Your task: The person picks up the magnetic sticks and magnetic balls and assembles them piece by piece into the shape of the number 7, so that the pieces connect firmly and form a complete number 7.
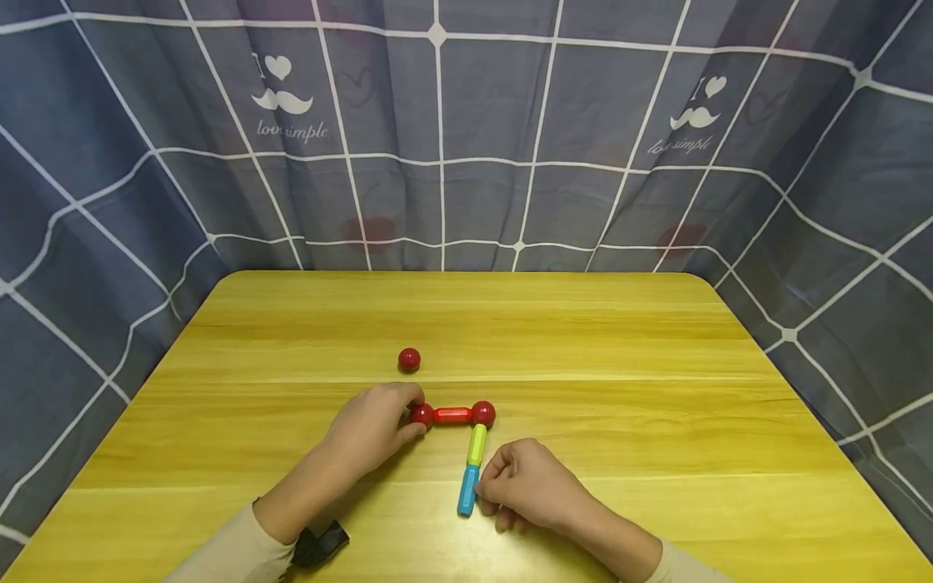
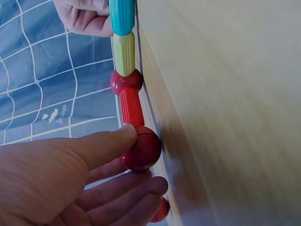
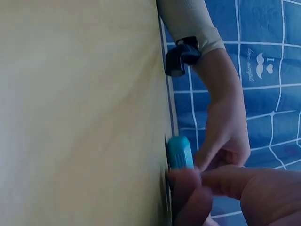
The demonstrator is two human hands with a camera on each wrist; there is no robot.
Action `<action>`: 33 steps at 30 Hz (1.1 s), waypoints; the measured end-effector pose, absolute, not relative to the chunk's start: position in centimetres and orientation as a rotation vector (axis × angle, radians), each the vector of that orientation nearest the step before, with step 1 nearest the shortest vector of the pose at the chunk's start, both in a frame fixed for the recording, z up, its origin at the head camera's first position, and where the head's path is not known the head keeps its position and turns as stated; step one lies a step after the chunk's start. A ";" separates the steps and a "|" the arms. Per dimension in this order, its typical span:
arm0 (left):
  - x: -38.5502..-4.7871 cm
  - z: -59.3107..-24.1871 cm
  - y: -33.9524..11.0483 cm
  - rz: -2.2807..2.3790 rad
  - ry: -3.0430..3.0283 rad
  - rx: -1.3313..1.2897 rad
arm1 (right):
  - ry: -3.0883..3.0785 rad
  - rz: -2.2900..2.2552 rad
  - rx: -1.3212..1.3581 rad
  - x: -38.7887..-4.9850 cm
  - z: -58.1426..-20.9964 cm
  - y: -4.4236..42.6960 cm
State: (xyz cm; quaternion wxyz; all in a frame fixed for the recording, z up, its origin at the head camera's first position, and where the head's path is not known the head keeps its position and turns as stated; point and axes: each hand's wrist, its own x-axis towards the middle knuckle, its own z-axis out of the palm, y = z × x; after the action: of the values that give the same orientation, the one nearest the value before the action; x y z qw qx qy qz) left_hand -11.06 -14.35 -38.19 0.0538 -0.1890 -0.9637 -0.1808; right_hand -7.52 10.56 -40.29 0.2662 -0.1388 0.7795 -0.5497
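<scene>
My left hand (image 1: 375, 425) pinches a red ball (image 1: 422, 415) between thumb and fingers, also plain in the left wrist view. A red rod (image 1: 453, 415) joins this ball to another red ball (image 1: 483, 413). From that one a yellow-green rod (image 1: 477, 444) runs toward me, with a blue rod (image 1: 468, 491) end to end with it. Beside the blue rod is my right hand (image 1: 535, 488), fingers loosely bent, fingertips at the rod's right side. In the right wrist view, blurred fingertips hide part of the blue rod (image 3: 179, 151).
A loose red ball (image 1: 410, 359) lies farther back on the wooden table (image 1: 619, 340). Near the left sleeve is a black strap (image 1: 321, 545). A grey-blue checked curtain (image 1: 481, 121) surrounds the table's back and sides.
</scene>
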 end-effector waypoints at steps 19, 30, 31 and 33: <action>-12.5 -38.0 -13.4 -0.549 -2.974 -0.565 | 2.872 -0.865 -1.158 -15.0 -39.8 12.0; -14.3 -37.7 -13.6 -0.596 -2.924 -0.528 | 2.866 -0.870 -1.155 -16.4 -39.9 12.5; -14.5 -37.5 -13.9 -0.601 -2.906 -0.525 | 2.871 -0.878 -1.158 -16.6 -39.9 12.6; -15.0 -36.8 -14.5 -0.605 -2.871 -0.499 | 2.882 -0.890 -1.169 -17.0 -39.8 12.8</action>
State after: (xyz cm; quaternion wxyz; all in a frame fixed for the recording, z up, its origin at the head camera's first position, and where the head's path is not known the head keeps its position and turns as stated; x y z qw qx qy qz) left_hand -15.03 -14.51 -36.81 0.0829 -0.1670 -0.9614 -0.2025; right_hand -16.96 12.80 -39.79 -0.0466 -0.3609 0.8900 -0.2749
